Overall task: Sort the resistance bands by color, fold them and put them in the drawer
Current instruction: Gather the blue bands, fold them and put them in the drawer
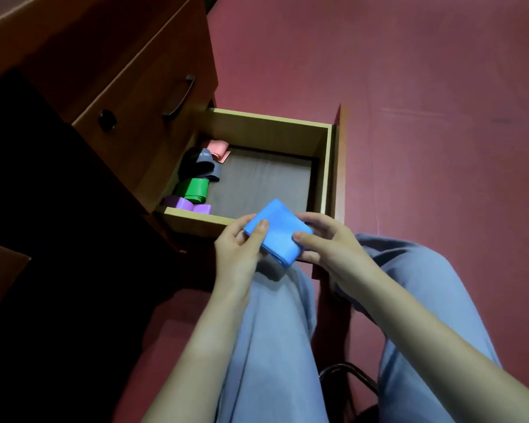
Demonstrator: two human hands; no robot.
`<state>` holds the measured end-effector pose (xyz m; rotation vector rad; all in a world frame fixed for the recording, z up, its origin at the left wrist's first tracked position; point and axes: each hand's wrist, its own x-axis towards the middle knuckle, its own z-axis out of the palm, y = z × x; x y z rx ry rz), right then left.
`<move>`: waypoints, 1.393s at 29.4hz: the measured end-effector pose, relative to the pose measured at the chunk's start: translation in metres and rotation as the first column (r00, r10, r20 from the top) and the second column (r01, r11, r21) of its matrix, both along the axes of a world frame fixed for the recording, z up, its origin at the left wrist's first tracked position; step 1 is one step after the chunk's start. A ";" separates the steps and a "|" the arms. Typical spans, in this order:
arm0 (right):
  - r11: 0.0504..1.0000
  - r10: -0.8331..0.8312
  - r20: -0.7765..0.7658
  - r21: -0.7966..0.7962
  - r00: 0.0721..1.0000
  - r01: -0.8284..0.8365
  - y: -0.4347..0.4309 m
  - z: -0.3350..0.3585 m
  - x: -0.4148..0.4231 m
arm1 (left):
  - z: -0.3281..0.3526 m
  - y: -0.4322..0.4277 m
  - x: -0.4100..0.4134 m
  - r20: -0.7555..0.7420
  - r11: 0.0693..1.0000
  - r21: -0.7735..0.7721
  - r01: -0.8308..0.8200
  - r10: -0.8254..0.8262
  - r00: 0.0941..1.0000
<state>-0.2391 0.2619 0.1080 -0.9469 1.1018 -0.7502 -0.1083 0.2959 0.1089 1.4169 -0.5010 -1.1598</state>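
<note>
Blue band (278, 232), folded square, sits pinched between left hand (237, 248) and right hand (329, 242) at the open drawer's (326, 166) six o'clock edge; grey band's (206, 164) print is unreadable.

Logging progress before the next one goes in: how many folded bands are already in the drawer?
4, in a row along the drawer's left side: pink farthest back, then grey, green, and purple nearest. More could be hidden under the cabinet overhang.
</note>
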 end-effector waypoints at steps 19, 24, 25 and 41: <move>0.893 0.444 -0.375 0.111 0.814 -0.436 -0.161 -0.110 0.143 | -0.097 -0.150 0.149 0.511 0.567 0.821 0.062 -0.779 0.363; 0.882 0.442 -0.467 0.071 0.766 -0.466 -0.159 -0.142 0.155 | -0.107 -0.155 0.155 0.428 0.440 0.898 0.023 -0.883 0.192; 0.874 0.440 -0.510 0.056 0.739 -0.482 -0.159 -0.149 0.155 | -0.107 -0.154 0.154 0.437 0.443 0.896 -0.001 -0.883 0.173; 0.735 0.142 -0.813 -0.294 0.564 -0.610 -0.149 -0.073 0.052 | -0.059 -0.116 0.091 0.524 0.513 0.835 0.199 -0.852 0.000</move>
